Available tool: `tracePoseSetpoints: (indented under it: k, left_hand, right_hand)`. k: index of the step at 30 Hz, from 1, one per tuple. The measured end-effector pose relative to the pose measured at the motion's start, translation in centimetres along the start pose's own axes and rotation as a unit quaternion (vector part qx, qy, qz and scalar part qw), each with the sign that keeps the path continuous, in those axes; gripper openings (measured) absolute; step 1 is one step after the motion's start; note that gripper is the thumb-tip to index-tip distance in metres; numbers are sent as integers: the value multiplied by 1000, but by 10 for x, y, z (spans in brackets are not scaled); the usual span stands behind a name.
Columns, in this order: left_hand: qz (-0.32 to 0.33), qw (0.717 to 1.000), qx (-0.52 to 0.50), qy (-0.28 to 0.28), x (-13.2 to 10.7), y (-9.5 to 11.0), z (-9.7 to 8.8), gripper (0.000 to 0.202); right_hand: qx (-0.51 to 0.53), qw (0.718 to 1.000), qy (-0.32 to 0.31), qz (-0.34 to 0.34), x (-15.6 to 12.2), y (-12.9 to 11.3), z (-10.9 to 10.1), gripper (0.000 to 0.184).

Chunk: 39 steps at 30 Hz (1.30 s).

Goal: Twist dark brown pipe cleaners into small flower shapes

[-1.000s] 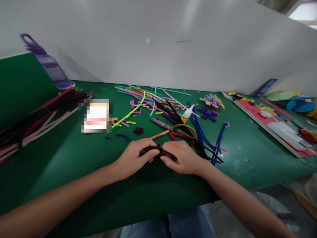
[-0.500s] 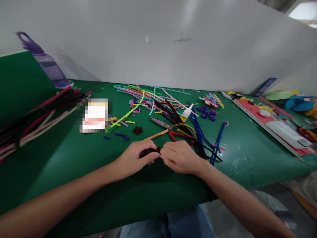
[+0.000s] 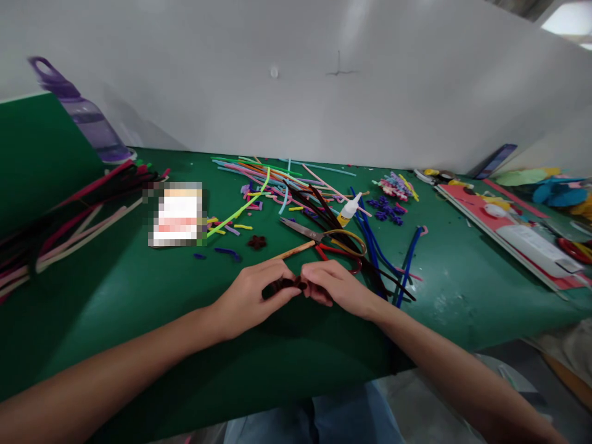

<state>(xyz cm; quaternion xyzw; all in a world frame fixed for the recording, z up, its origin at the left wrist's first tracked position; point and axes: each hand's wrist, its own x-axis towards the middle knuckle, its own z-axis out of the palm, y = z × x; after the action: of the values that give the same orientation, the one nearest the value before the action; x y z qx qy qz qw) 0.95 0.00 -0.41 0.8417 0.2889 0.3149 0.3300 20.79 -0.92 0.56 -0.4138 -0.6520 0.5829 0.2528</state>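
Observation:
Between the fingertips of both hands is a dark brown pipe cleaner, bent into small loops and partly hidden. My left hand pinches it from the left with thumb and fingers. From the right, my right hand closes its fingers on the same piece. Just beyond the hands lies a brown pipe-cleaner flower. A wooden stick and a pair of scissors with red and yellow handles lie beyond my fingers. A white glue bottle rests tilted on dark pipe cleaners.
Coloured pipe cleaners and cut bits lie along the back. Purple flowers sit right of the glue. A purple water bottle stands at the left, a red board lies at the right, and a white wall rises behind.
My right hand has turned and its fingers have shifted, so more of the brown looped piece shows. My left hand keeps its pinch almost in place.

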Motion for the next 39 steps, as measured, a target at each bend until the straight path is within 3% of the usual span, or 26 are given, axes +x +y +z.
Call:
tracePoseSetpoints:
  k: [3, 5, 8, 10, 15, 20, 22, 24, 27, 29, 31, 34, 37, 39]
  left_hand:
    - [-37, 999, -12, -27, 3, 3, -2, 7]
    - [-66, 997, -26, -40, 4, 4, -3, 7]
    - [-119, 988, -77, -61, 4, 3, -4, 8]
    - [-161, 975, -136, -69, 4, 2, -4, 9]
    - [-198, 944, -248, -87, 7, 0, -5, 13]
    - [-191, 955, -207, -93, 8, 2, -6, 14]
    - [-174, 970, -147, -89, 8, 4, -6, 14]
    - [-133, 986, -78, -69, 7, 5, -5, 13]
    - [-39, 999, 14, -27, 1, 4, -2, 10]
    - [23, 997, 67, -20, -3, 0, 1, 8]
    - [63, 992, 110, -26, -6, -2, 2, 10]
    - [59, 993, 91, -39, -5, -3, 0, 10]
    - [-33, 997, -34, -65, 1, 1, -5, 11]
    - [-109, 979, -133, -110, 4, 4, -7, 14]
  right_hand:
    - [-124, 985, 75, -98, -3, -4, -1, 21]
    - [-200, 960, 82, -176, -4, -2, 0, 12]
    - [-309, 897, 93, -303, -3, 5, 2, 10]
    - [-353, 860, 121, -347, -2, 11, 2, 9]
    - [-386, 825, 165, -378, -2, 16, 0, 8]
    - [-455, 818, 131, -326, -2, 9, 2, 15]
    - [-462, 829, 102, -300, -1, 5, 4, 18]
    - [-414, 872, 77, -251, -1, 2, 5, 20]
    - [-241, 963, 34, -115, -1, -2, 6, 23]
    - [-99, 995, -12, -17, 0, -3, 5, 21]
    - [-5, 998, -52, 43, 1, -3, 4, 19]
    - [-7, 997, -64, 32, -1, -4, 0, 19]
    - [-59, 997, -44, -17, -5, -8, -5, 18]
    - [-109, 992, -16, -60, -8, -10, -7, 16]
